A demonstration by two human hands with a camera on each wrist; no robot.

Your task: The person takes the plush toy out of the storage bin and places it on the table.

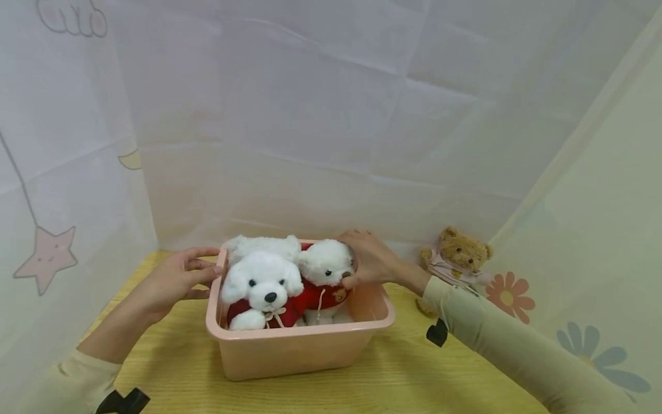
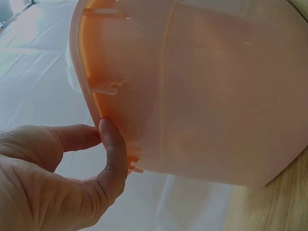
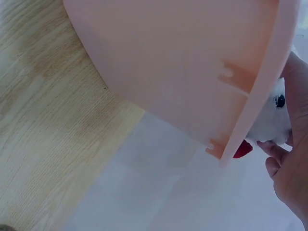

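Observation:
A pink plastic bin (image 1: 295,351) stands on the wooden table and holds two white plush dogs in red tops. The bigger dog (image 1: 262,282) sits at the front left, the smaller dog (image 1: 324,263) to its right. My right hand (image 1: 357,264) grips the smaller dog's head, fingers over the top and thumb under the chin. In the right wrist view that hand (image 3: 284,163) sits at the bin's rim (image 3: 260,101) beside the dog's face (image 3: 269,125). My left hand (image 1: 204,275) is at the bin's left rim with fingers nearly straight. Its thumb (image 2: 113,144) touches the bin's rim (image 2: 96,96).
A brown teddy bear (image 1: 459,253) in a pink top leans against the curtain at the right of the bin. White curtains with star and flower prints close in the table (image 1: 414,379) at the back and both sides. Bare wood shows in front of the bin.

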